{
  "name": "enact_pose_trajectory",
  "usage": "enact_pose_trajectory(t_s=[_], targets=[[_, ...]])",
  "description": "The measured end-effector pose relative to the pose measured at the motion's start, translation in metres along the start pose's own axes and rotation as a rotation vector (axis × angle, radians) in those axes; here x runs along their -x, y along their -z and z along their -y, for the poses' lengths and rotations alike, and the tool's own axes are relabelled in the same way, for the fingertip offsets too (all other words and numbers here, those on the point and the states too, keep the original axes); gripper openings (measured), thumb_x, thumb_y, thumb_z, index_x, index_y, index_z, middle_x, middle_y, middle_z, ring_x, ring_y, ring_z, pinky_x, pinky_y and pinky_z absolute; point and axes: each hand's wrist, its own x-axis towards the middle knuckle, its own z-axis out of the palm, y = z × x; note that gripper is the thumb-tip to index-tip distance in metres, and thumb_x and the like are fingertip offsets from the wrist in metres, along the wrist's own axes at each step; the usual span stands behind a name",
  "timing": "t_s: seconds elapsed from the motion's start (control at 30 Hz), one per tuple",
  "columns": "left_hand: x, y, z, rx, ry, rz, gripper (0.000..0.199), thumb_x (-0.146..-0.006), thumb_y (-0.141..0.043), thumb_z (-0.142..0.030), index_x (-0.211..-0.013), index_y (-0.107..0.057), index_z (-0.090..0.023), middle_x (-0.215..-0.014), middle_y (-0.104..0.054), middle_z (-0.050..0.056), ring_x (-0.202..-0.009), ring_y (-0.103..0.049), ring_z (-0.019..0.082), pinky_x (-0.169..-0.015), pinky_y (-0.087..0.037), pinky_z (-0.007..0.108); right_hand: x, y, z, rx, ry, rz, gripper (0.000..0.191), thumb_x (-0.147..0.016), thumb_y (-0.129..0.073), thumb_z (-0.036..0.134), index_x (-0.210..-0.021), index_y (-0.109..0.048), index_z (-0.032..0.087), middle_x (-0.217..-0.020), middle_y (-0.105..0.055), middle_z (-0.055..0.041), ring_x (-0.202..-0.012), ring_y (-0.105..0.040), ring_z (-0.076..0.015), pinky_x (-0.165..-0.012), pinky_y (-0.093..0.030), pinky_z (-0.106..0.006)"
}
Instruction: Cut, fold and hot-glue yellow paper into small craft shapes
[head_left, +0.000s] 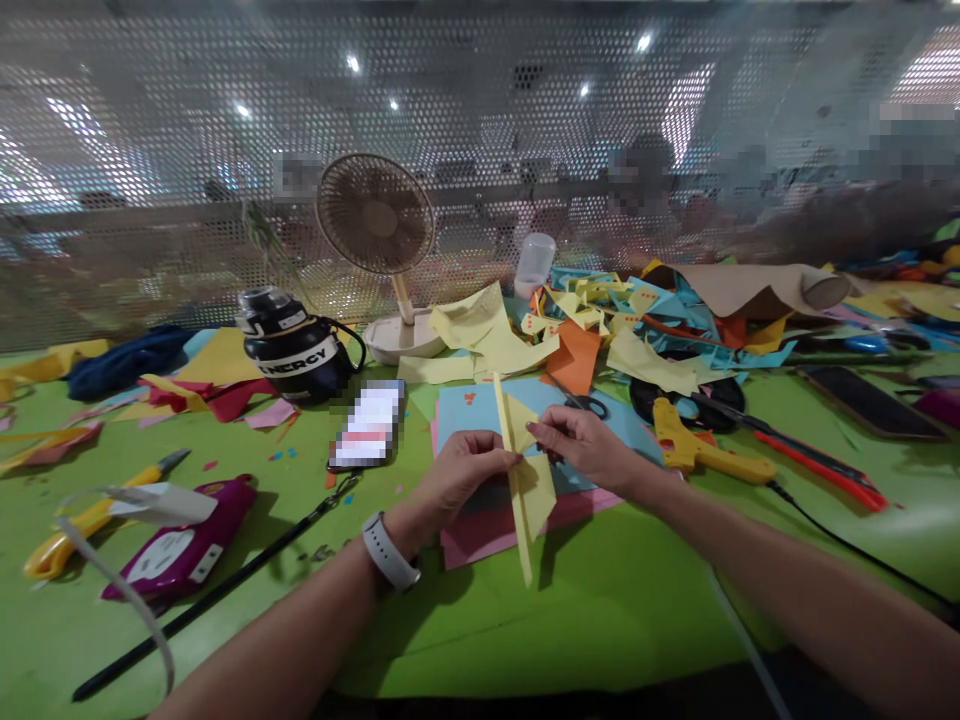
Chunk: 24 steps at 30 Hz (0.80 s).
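Note:
A folded piece of yellow paper (536,490) with a long narrow edge stands nearly upright between my hands. My left hand (472,465), with a white watch band at the wrist, pinches it from the left near its middle. From the right, my right hand (574,440) has thumb and fingers pressed together on its upper part. Below the hands lie blue sheets (461,405) over pink sheets (480,540). Dark-handled scissors (589,403) rest just behind my right hand.
A yellow glue gun (709,455) and a red-edged tool (821,465) lie to the right. Paper scraps (487,335) pile up behind. At left are a phone (367,425), black bottle (292,350), fan (376,215), purple device (187,540) and yellow-handled scissors (82,525).

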Motion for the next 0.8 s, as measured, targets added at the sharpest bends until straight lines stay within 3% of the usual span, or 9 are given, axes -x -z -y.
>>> enact_pose_trajectory(t_s=[0.13, 0.27, 0.57, 0.8], targets=[[0.0011, -0.0005, -0.0013, 0.027, -0.009, -0.001, 0.017, -0.057, -0.078, -0.027, -0.059, -0.066, -0.015, -0.06, -0.067, 0.002, -0.054, -0.056, 0.011, -0.056, -0.043, 0.023, 0.0001, 0.0013, -0.0027, -0.149, -0.091, 0.042, 0.045, -0.074, -0.06, 0.06, -0.065, -0.051, 0.017, -0.058, -0.049, 0.0043, -0.052, -0.044, -0.0086, -0.052, -0.036, -0.023], [0.0016, 0.0001, -0.0011, -0.002, 0.001, 0.016, 0.016, -0.057, -0.075, -0.026, -0.059, -0.066, -0.014, -0.06, -0.066, 0.002, -0.053, -0.054, 0.011, -0.055, -0.042, 0.024, 0.0016, 0.0005, -0.0028, -0.176, -0.12, 0.147, 0.039, -0.068, -0.072, 0.052, -0.069, -0.059, 0.014, -0.061, -0.053, 0.0033, -0.054, -0.044, -0.0077, -0.051, -0.036, -0.022], [-0.0015, 0.0059, 0.0014, -0.003, -0.01, 0.021, 0.017, -0.058, -0.073, -0.027, -0.057, -0.06, -0.015, -0.057, -0.062, 0.002, -0.05, -0.051, 0.01, -0.05, -0.039, 0.023, -0.0004, 0.0048, 0.0038, -0.223, -0.222, 0.177, 0.036, -0.068, -0.072, 0.048, -0.065, -0.062, 0.014, -0.06, -0.059, 0.0016, -0.051, -0.049, -0.0073, -0.052, -0.042, -0.022], [-0.0003, 0.0056, 0.0007, 0.005, -0.008, 0.015, 0.018, -0.062, -0.075, -0.03, -0.062, -0.066, -0.014, -0.056, -0.062, 0.002, -0.048, -0.052, 0.01, -0.048, -0.039, 0.022, -0.0018, 0.0046, -0.0045, -0.173, -0.129, 0.163, 0.038, -0.072, -0.068, 0.051, -0.066, -0.061, 0.014, -0.058, -0.058, 0.0021, -0.052, -0.051, -0.0076, -0.053, -0.042, -0.022]])
